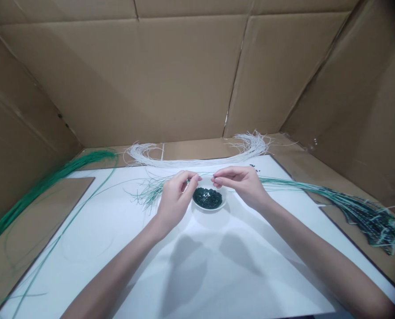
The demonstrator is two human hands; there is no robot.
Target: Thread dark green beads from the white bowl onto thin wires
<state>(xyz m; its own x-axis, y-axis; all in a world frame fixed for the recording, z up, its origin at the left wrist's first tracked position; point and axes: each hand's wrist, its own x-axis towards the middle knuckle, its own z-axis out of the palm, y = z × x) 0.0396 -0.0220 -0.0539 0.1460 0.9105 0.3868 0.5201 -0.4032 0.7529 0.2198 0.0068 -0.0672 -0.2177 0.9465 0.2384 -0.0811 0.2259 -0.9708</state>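
A small white bowl (224, 201) holding many tiny dark green beads (207, 198) sits on the white board between my hands. Over its left rim, my left hand (176, 195) is closed in a pinch, thumb against fingers; what it grips is too thin or hidden to make out. My right hand (245, 184) hovers over the right rim, thumb and index finger pinching a tiny dark bead. Behind both hands runs a bundle of thin green strands (284, 181), its loose ends (151, 190) fanning out left of my left hand.
White strands (184, 163) lie curved along the back. A green strand bundle (51, 184) rests at left, with stray strands crossing the white board (94, 252). Strands strung with dark beads (373, 221) spread at right. Cardboard walls (184, 79) enclose the back and sides.
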